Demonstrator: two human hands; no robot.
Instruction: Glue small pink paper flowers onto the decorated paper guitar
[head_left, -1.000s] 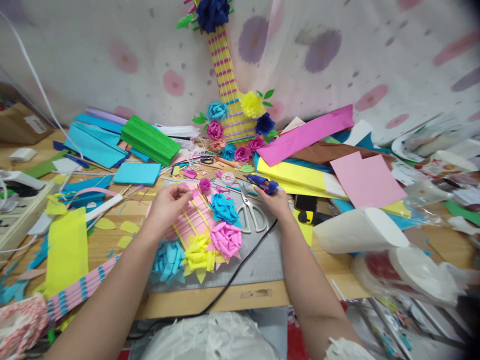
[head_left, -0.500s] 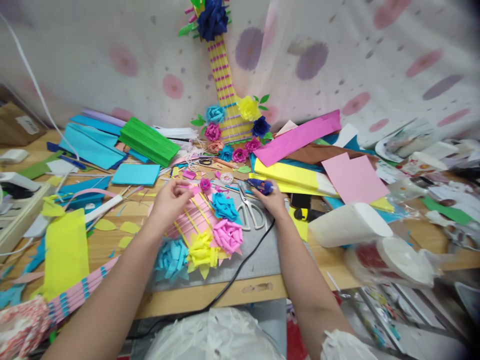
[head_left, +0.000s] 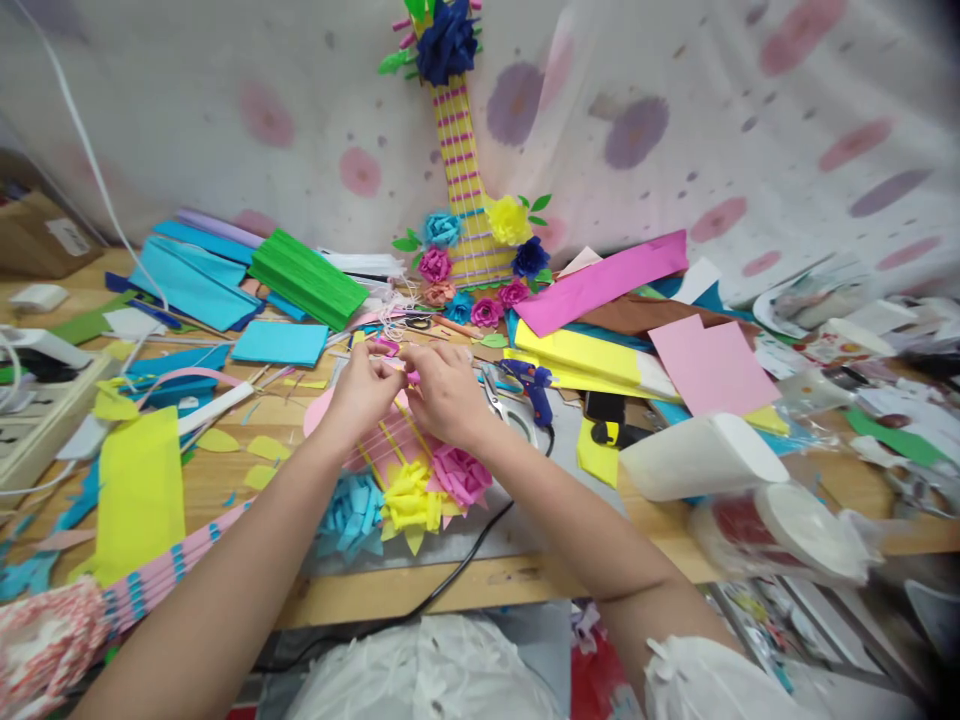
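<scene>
My left hand (head_left: pixel 365 390) and my right hand (head_left: pixel 448 392) meet with bent, closed fingers over the upper part of a pink paper guitar body (head_left: pixel 386 435). A bit of a small magenta paper flower (head_left: pixel 412 378) shows between the fingertips; most of it is hidden. What the left fingers pinch cannot be made out. On the guitar's lower edge sit a blue paper flower (head_left: pixel 351 510), a yellow paper flower (head_left: pixel 412 500) and a pink paper flower (head_left: pixel 461 475). Right of my right hand lie a blue glue gun (head_left: pixel 534 385) and scissors (head_left: pixel 517 418), partly covered.
A yellow flowered paper guitar (head_left: pixel 465 170) leans against the curtain behind. Folded crepe paper, green (head_left: pixel 307 280) and magenta (head_left: pixel 604 283), lies to both sides. A white paper roll (head_left: pixel 697 458) stands right, and the black cord (head_left: pixel 465 560) crosses the front edge.
My right hand has let go of the glue gun, which now lies on the table, and has moved left to meet my left hand over the guitar. The view has shifted slightly.
</scene>
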